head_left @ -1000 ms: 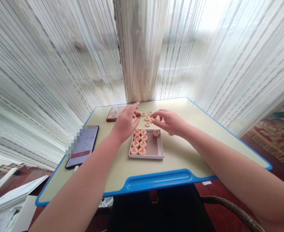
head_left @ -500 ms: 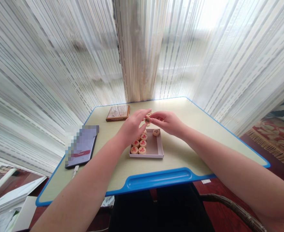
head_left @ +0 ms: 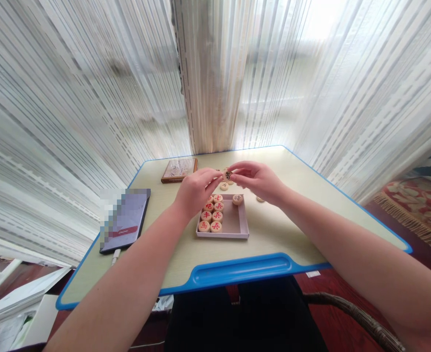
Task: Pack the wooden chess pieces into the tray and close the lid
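Observation:
Above the far edge of an open white box (head_left: 244, 222), a round wooden Chinese chess piece (head_left: 227, 175) with a black character is held up between my hands. My right hand (head_left: 258, 181) pinches it from the right with thumb and fingers. From the left, the closed fingertips of my left hand (head_left: 196, 191) meet its edge. Several red-marked pieces (head_left: 217, 215) stand in rows along the box's left side. One black-marked piece (head_left: 238, 199) sits in its far right corner. Beyond the box lie loose pieces (head_left: 224, 186), partly covered by my hands.
A brown decorated box (head_left: 179, 170) lies at the table's back left. A tablet (head_left: 125, 222) with a white cable rests on the left side. Blue trim (head_left: 240, 272) edges the table (head_left: 284, 249), with a pen groove in front. Sheer curtains (head_left: 215, 73) hang behind.
The held piece has risen slightly and tilted. My left hand has shifted left and down, uncovering more red pieces in the box. My right hand has moved slightly up, exposing loose pieces on the table.

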Motion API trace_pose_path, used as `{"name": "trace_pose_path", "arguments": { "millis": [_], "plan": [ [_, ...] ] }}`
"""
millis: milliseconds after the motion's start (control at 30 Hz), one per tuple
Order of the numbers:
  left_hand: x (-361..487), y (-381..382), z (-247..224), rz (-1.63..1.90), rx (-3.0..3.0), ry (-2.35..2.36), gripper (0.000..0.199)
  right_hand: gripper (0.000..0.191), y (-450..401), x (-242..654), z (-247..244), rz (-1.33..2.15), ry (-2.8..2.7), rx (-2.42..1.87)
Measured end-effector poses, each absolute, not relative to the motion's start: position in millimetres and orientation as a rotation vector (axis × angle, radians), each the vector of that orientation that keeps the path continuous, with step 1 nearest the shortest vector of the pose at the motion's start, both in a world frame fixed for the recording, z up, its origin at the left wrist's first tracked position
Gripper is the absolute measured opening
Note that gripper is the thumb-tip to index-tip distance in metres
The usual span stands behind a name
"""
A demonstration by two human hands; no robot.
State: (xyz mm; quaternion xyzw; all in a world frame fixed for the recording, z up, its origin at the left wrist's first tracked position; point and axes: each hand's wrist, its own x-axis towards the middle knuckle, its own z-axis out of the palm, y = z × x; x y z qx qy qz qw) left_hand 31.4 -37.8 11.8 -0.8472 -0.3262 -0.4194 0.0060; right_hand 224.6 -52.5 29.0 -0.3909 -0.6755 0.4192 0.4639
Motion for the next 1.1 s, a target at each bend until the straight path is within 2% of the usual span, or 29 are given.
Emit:
{"name": "trace_pose_path", "arguments": {
  "millis": [233, 533, 733, 1100],
  "plan": [
    [34, -41, 14, -1.326, -2.715, -1.003, 0.025, 0.034, -53, 225, 29, 1.054, -1.705, -0.919],
    [27, -31, 9, -1.298, -2.59, -1.21, 0.028, 0.021, -61, 235, 45, 0.513, -2.269, -1.148],
    [16, -14, -2, -1.216, -2.566, -1.442, 0.03, 0.018, -72, 226, 46, 0.445, -2.648, -1.217],
    [14, -6, -8, -1.181, -2.596, -1.498, 0.032, 0.021, -75, 219, 38, 0.228, -2.739, -1.376]
  ]
}}
